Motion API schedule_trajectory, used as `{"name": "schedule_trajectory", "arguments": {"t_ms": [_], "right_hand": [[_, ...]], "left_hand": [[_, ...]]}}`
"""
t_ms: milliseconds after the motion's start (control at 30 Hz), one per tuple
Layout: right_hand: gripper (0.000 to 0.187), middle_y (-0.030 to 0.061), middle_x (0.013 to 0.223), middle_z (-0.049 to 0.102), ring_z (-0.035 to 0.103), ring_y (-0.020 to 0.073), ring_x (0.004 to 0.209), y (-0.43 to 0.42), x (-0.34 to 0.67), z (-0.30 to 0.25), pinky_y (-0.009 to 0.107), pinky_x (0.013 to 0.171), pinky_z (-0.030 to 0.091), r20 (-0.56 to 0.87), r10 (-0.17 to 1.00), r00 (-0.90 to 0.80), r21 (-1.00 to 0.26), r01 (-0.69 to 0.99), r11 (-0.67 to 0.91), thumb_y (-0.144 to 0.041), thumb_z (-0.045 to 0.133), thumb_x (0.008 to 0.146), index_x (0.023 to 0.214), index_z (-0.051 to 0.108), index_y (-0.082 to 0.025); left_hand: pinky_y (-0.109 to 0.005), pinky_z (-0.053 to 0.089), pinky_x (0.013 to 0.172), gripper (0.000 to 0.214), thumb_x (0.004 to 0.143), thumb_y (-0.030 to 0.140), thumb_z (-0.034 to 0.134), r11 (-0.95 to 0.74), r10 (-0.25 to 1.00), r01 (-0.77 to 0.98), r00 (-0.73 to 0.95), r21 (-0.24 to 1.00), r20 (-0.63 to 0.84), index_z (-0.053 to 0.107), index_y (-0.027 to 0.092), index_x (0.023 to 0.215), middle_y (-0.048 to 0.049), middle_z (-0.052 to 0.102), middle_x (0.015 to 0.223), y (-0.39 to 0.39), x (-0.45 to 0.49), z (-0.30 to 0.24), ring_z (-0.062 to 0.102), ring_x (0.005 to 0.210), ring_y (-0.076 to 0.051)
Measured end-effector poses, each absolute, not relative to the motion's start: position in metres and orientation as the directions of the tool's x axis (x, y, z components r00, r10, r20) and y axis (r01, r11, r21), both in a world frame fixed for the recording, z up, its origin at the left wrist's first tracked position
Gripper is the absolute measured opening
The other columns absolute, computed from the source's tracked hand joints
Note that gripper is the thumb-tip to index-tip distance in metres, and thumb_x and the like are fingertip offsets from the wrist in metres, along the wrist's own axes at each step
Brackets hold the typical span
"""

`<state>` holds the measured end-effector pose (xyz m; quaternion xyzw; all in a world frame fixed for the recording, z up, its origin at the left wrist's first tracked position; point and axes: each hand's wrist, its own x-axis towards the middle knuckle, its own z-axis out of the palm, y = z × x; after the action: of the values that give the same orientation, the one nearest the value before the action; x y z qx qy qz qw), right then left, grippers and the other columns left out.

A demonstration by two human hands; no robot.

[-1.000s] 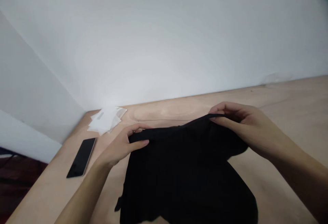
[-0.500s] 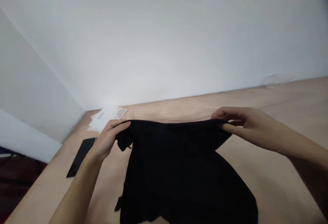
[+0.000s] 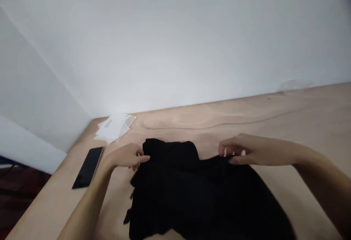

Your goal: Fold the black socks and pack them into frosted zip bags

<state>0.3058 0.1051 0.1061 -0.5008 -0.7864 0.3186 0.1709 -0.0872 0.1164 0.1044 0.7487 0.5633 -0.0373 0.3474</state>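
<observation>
A black garment [image 3: 192,192] lies spread on the wooden table [image 3: 301,115] in front of me. My left hand [image 3: 126,156] pinches its upper left edge, fingers closed on the cloth. On the other side, my right hand [image 3: 244,149] grips the upper right edge with fingers curled together. Both hands rest low, at table height, with the top hem of the garment slack and folded between them.
A black phone [image 3: 88,167] lies face up near the table's left edge. Behind it, several white paper sheets [image 3: 113,127] sit in the corner by the white wall. The table's left edge drops off beside the phone.
Both hands have come down from holding the garment's top edge stretched in the air and moved closer together. The cloth now lies lower, its top edge slack on the table.
</observation>
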Motion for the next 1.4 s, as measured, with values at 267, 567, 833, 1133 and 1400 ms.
{"name": "schedule_trajectory", "arguments": {"t_ms": [267,567,833,1133,1400], "right_hand": [[0.044,0.0082,0.109,0.066,0.061,0.0294,0.102,0.094,0.269,0.102,0.041,0.086,0.050,-0.280,0.728,-0.626,-0.615,0.699,0.365,-0.033,0.074,0.072,0.114,0.067,-0.023],[0.019,0.0040,0.099,0.065,0.062,0.0215,0.092,0.075,0.231,0.091,0.035,0.080,0.047,-0.219,0.582,-0.783,-0.599,0.579,0.554,-0.009,0.058,0.082,0.090,0.070,-0.021],[0.020,0.0045,0.084,0.070,0.067,0.0221,0.079,0.116,0.248,0.059,0.034,0.071,0.049,-0.025,0.884,-0.467,-0.687,0.650,0.324,-0.032,0.049,0.094,0.094,0.065,-0.020],[0.014,0.0022,0.082,0.069,0.063,0.0195,0.073,0.083,0.239,0.085,0.031,0.066,0.045,-0.129,0.796,-0.592,-0.630,0.669,0.395,-0.033,0.058,0.091,0.092,0.066,-0.022],[0.021,0.0040,0.094,0.069,0.066,0.0259,0.087,0.054,0.222,0.075,0.035,0.071,0.042,-0.238,0.698,-0.675,-0.493,0.703,0.512,-0.018,0.069,0.084,0.104,0.066,-0.021]], "left_hand": [[-0.033,0.049,0.076,0.065,0.064,0.045,0.085,-0.334,0.810,0.909,0.413,0.251,-0.416,0.065,0.023,0.122,-0.0074,0.068,0.115,0.098,-0.077,0.110,0.065,0.095,-0.028],[-0.027,0.043,0.066,0.024,0.074,0.020,0.073,-0.450,0.708,0.826,0.561,0.338,-0.429,0.072,0.023,0.098,-0.0026,0.065,0.096,0.109,-0.073,0.089,0.061,0.083,-0.020],[-0.028,0.042,0.061,0.050,0.104,0.044,0.034,-0.245,0.868,0.855,0.404,0.458,-0.290,0.045,0.021,0.060,-0.0001,0.056,0.054,0.123,-0.082,0.093,0.058,0.054,-0.017],[-0.030,0.043,0.068,0.015,0.092,0.033,0.060,-0.362,0.881,0.819,0.457,0.445,-0.125,0.067,0.021,0.098,-0.0032,0.067,0.085,0.106,-0.058,0.097,0.062,0.078,-0.021],[-0.030,0.043,0.064,0.035,0.069,0.016,0.086,-0.527,0.661,0.793,0.608,0.305,-0.441,0.071,0.018,0.100,-0.0043,0.069,0.085,0.094,-0.042,0.079,0.065,0.084,-0.026]]}}
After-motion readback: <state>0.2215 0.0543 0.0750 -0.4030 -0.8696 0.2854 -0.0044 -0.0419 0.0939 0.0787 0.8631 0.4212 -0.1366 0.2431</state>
